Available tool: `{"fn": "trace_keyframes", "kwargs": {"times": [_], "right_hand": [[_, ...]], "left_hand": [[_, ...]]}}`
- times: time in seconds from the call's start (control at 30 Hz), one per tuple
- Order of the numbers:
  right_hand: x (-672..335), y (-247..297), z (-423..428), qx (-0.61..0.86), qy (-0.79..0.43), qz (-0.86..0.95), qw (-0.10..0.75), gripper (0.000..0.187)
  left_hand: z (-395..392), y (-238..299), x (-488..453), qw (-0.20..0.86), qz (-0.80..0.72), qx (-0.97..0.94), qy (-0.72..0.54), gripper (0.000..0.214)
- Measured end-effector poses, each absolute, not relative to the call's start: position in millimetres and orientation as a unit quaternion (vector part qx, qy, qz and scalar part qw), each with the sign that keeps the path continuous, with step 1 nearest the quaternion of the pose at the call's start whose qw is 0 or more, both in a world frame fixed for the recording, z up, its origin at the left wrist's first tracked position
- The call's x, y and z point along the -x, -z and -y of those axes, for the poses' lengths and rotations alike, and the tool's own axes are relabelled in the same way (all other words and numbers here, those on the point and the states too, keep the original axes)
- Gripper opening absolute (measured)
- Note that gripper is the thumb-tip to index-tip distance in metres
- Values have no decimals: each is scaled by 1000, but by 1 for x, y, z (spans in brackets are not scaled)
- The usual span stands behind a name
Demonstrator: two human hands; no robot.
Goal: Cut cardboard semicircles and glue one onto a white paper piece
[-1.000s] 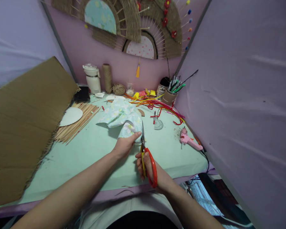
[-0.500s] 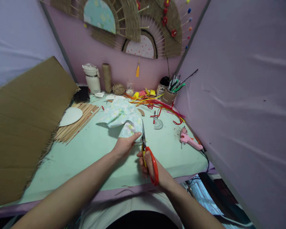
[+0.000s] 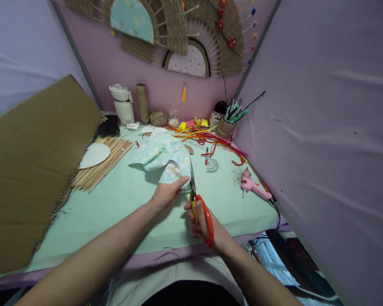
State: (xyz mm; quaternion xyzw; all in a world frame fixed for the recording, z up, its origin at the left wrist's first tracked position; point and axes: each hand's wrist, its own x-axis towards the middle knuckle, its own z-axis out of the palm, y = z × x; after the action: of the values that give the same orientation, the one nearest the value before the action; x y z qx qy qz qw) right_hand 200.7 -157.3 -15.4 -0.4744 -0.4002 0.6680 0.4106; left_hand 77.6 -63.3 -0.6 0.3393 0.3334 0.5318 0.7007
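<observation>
A pale blue floral cloth [image 3: 166, 151] lies bunched over the middle of the table. My left hand [image 3: 168, 195] pinches its near right corner between thumb and fingers. Just right of that, my right hand [image 3: 204, 223] is closed round the handles of a pair of scissors [image 3: 208, 223] with red and yellow grips. The blades point away from me and stand at the cloth's right edge, beside my left thumb. Whether the blades have cloth between them I cannot tell.
A large cardboard sheet [image 3: 41, 170] leans at the left, beside thin wooden sticks [image 3: 107, 170] and a white oval piece [image 3: 95, 155]. On the right lie a pink glue gun [image 3: 253, 187] and a protractor [image 3: 212, 165]. Colourful pipe cleaners [image 3: 207, 137], twine [image 3: 158, 118] and a white jar [image 3: 124, 106] line the back.
My right hand and the scissors have shifted very slightly to the right. My left hand and the cloth look almost unmoved.
</observation>
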Motion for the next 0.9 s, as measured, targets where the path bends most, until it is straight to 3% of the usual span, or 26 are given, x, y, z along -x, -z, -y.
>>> {"fn": "trace_keyframes", "kwargs": {"times": [0.6, 0.9], "right_hand": [[-193, -7, 156, 475, -701, 329, 418, 83], [-195, -1, 159, 479, -675, 377, 415, 76]], "left_hand": [[64, -6, -78, 728, -333, -275, -533, 47], [64, -6, -78, 722, -322, -293, -537, 51]]}}
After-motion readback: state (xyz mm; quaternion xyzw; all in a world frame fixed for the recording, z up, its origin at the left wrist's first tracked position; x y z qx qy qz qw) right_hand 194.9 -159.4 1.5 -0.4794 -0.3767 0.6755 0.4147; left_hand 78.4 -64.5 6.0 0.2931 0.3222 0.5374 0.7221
